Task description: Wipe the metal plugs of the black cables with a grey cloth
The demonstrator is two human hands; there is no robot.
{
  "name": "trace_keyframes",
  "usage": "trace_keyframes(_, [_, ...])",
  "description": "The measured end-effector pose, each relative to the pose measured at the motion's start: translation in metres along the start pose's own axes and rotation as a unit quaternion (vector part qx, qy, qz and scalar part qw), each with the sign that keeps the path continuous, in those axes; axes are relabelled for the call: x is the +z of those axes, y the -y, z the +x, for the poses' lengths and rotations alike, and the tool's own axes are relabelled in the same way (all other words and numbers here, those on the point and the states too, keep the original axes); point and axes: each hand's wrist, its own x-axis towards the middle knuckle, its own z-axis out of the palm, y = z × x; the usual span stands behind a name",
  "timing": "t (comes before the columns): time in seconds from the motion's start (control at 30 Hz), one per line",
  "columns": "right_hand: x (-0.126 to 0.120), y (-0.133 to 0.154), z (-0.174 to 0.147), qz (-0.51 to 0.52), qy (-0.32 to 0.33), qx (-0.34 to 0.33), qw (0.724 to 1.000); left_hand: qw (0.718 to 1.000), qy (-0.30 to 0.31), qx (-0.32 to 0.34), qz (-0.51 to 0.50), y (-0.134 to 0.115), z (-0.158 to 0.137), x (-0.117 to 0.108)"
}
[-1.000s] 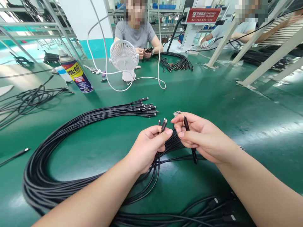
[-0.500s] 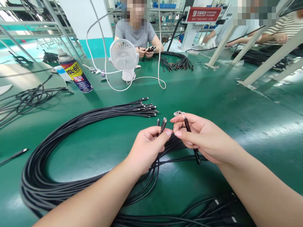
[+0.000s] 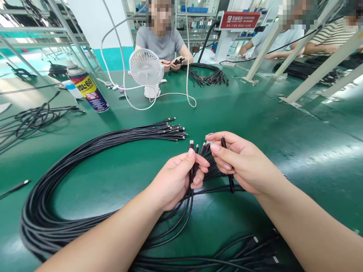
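My left hand [image 3: 181,175] is closed around a few black cables, their plugs [image 3: 191,145] with metal tips pointing up past the thumb. My right hand [image 3: 235,156] is closed on a slim black pen-like tool [image 3: 231,183], its pointed tip showing above the fingers. The right thumb and index finger are pinched beside the plugs; whether they also grip a plug cannot be made out. From the left hand the cables run down into a large curved bundle of black cables [image 3: 53,181] on the green table. More of the bundle passes behind my right hand.
Loose plug ends [image 3: 172,130] of the bundle lie ahead. Further back stand a white fan [image 3: 146,68] with its cord and a spray can [image 3: 90,90]. Tangled cables [image 3: 31,121] lie at left, more cables [image 3: 241,257] in front. Co-workers sit across the table; metal posts [image 3: 309,81] rise at right.
Another plug now shows in my left hand, whose thumb has moved up and left against the plugs. My right fingertips have closed together beside them. The view has shifted slightly.
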Motion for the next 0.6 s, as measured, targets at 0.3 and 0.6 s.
trace_keyframes(0.3, [0.0048,0.0017,-0.0041,-0.031,0.078,0.03,0.996,0.994,0.089,-0.058,0.0,0.0009,-0.0032,0.0009])
trace_keyframes(0.6, [0.0065,0.0081,-0.0039,-0.082,0.047,0.003,0.996,0.999,0.022,-0.039,0.026,-0.0016,-0.0033,0.0006])
